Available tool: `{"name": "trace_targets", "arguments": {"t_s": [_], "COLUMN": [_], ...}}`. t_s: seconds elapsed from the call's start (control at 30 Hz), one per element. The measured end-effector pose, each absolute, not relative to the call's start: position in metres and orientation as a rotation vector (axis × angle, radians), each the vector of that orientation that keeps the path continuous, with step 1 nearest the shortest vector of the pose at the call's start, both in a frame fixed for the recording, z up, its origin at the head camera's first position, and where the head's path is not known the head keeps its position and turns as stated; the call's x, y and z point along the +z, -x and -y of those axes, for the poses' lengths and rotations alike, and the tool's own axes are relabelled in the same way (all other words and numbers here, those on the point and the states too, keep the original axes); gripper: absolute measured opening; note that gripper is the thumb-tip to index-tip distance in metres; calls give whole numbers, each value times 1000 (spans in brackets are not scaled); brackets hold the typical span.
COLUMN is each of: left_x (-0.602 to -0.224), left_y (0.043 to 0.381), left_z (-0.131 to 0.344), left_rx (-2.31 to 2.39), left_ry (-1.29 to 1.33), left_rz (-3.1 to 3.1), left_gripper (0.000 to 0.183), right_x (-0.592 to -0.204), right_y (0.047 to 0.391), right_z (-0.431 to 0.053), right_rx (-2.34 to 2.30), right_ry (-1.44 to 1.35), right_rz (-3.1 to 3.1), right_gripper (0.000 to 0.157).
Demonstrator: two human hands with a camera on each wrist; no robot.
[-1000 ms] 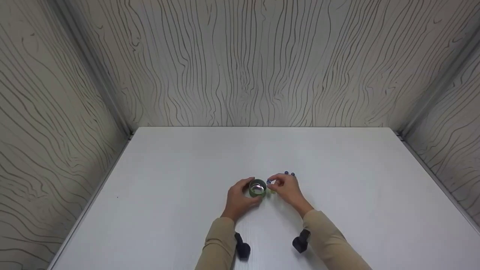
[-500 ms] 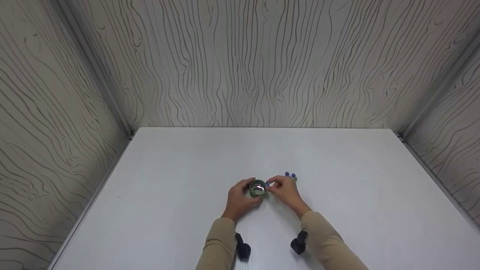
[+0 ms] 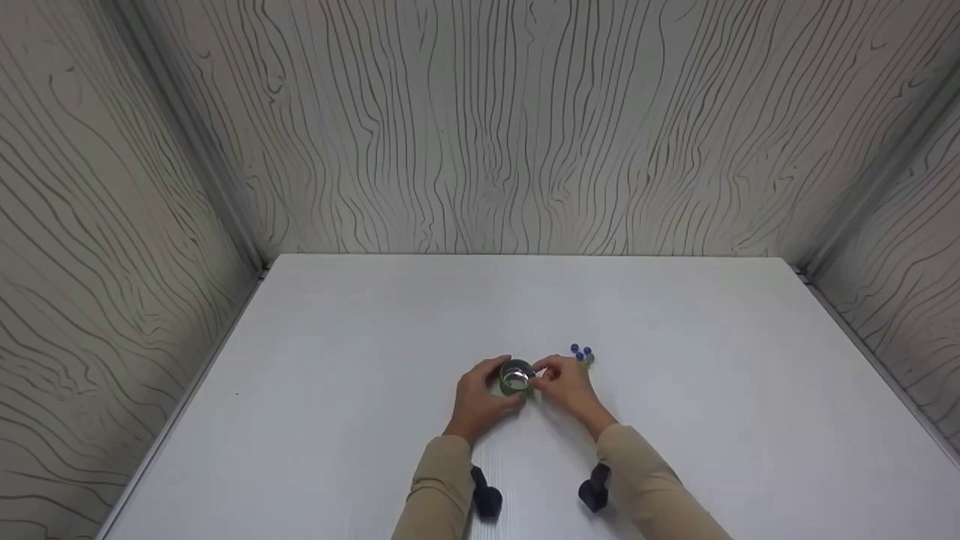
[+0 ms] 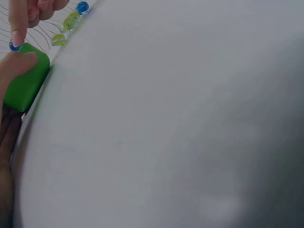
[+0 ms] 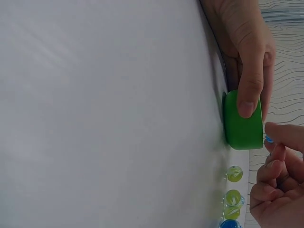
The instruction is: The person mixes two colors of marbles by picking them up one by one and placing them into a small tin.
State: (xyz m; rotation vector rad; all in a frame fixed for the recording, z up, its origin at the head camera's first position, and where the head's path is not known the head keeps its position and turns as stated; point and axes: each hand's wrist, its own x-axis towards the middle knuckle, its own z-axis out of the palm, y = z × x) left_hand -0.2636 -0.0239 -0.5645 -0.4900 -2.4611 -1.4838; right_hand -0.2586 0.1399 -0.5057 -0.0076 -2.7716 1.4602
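A small green cup with a shiny inner bottom stands on the white table. My left hand grips it from the left, the thumb lying along its near side. Between thumb and index finger, my right hand pinches a blue glass marble right at the cup's rim, on the right side. Beyond the right hand, several loose marbles sit close together. In the right wrist view, a yellow-green marble lies nearest the cup and a blue marble farther off.
The white table runs back to a wood-grain patterned wall, with similar walls at both sides. A dark wrist camera hangs by the left sleeve and another camera by the right.
My right hand has moved slightly left and toward me, bringing the blue marble up to the cup's rim. More loose marbles show behind it. The left hand and cup stay put.
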Motion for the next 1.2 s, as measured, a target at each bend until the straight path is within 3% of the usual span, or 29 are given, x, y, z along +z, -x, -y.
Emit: {"name": "trace_targets", "arguments": {"t_s": [1.2], "left_x": [-567], "left_y": [264], "left_z": [24], "left_rx": [-1481], "left_ry": [488], "left_rz": [2461], "left_gripper": [61], "right_x": [-499], "right_y": [252], "right_z": [-157], "right_rx": [1433], "right_ry": [6], "right_rz": [2761], "right_gripper": [11]}}
